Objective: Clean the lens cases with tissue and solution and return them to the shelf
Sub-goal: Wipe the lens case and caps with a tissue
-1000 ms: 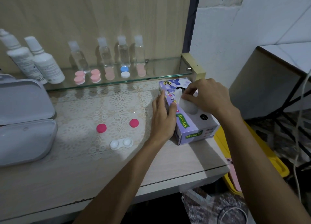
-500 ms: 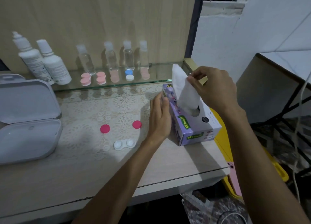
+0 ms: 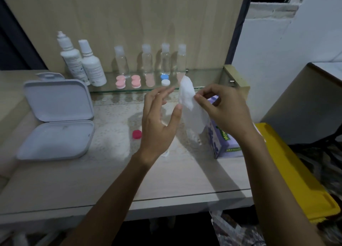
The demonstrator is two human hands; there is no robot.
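Right hand (image 3: 224,112), just right of the frame's centre, pinches a white tissue (image 3: 191,109) between thumb and curled fingers near the sheet's upper edge, so the tissue hangs down in front of the purple tissue box (image 3: 220,144). Its forearm runs in from the lower right corner, wrist bent slightly inward. The left hand (image 3: 160,120) is raised at the centre with its fingers nearly straight and spread a little, palm turned toward the tissue; its thumb tip touches the sheet's left edge, and it grips nothing. Its forearm rises from the bottom centre of the frame.

Both hands are held above the tabletop (image 3: 111,175). A red lens case cap (image 3: 137,134) lies on the tabletop just left of the left hand. A sliver of a white lens case (image 3: 165,154) shows beneath the left wrist, mostly hidden. On the glass shelf (image 3: 203,79) in the upper middle stand four small clear bottles (image 3: 147,61), with pink lens cases (image 3: 120,81) and a blue-and-white one (image 3: 165,79) in front of them. Two white solution bottles (image 3: 81,64) stand at the shelf's left end. An open grey hinged box (image 3: 55,120) rests at the left of the frame. A yellow tray (image 3: 296,181) sits low at the right, past the tabletop's edge.
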